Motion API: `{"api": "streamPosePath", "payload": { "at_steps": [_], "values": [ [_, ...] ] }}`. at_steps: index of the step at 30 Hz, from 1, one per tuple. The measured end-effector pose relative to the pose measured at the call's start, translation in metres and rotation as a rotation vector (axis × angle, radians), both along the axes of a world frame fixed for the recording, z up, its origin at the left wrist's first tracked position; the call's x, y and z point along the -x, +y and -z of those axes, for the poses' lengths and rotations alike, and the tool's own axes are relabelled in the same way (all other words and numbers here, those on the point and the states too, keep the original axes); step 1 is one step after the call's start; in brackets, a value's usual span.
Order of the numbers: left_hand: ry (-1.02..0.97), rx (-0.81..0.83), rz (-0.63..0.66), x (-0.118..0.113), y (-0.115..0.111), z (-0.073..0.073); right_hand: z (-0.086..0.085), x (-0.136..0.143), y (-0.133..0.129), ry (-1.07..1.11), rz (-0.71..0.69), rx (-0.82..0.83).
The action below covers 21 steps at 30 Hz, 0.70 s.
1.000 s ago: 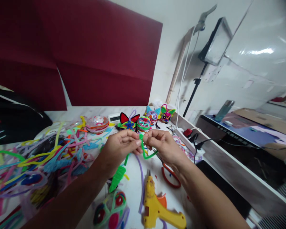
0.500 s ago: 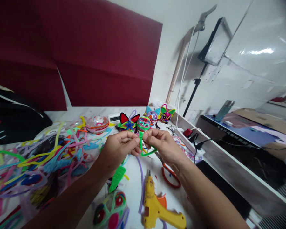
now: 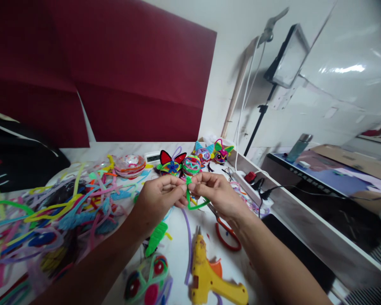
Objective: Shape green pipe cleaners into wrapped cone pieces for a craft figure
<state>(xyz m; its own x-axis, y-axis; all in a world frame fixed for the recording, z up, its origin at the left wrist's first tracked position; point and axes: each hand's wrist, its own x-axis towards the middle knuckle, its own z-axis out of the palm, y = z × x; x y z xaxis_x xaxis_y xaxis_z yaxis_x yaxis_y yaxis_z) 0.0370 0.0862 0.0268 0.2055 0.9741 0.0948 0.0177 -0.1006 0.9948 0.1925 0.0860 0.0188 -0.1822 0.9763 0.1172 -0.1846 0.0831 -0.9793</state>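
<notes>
A bent green pipe cleaner (image 3: 197, 206) is pinched between my two hands over the middle of the table. My left hand (image 3: 160, 197) grips it from the left, thumb and fingertips pressed together. From the right, my right hand (image 3: 217, 192) pinches it near its upper end, and the loose part curves below the fingers. Just beyond the fingertips sits a ball wound in colourful pipe cleaners (image 3: 191, 164). Below my hands lie a yellow glue gun (image 3: 203, 271), orange-handled scissors (image 3: 228, 237), a purple pipe cleaner (image 3: 188, 245) and a green leaf-shaped piece (image 3: 157, 237).
Loose pipe cleaners (image 3: 79, 212) are heaped across the left side. Several decorated balls, one with red-and-black ears (image 3: 173, 159), stand at the back. A power strip (image 3: 249, 182) and a dark flat device (image 3: 296, 250) lie along the right edge. Another person's arm (image 3: 368, 202) rests farther right.
My right thumb has shifted slightly left along the green pipe cleaner, closer to my left fingertips. Everything else stays where it was.
</notes>
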Motion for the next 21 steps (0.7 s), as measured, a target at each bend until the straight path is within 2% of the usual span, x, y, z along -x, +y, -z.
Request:
{"api": "streamPosePath", "payload": {
  "at_steps": [9, 21],
  "values": [
    [-0.003, -0.001, 0.003, -0.0001, 0.0032, 0.0028, -0.0003, 0.0008, 0.0003, -0.025, 0.03, -0.019],
    [-0.026, -0.038, 0.058, 0.0035, 0.0036, 0.0018, 0.0063, -0.0009, 0.0026, 0.055, -0.048, -0.016]
  ]
}}
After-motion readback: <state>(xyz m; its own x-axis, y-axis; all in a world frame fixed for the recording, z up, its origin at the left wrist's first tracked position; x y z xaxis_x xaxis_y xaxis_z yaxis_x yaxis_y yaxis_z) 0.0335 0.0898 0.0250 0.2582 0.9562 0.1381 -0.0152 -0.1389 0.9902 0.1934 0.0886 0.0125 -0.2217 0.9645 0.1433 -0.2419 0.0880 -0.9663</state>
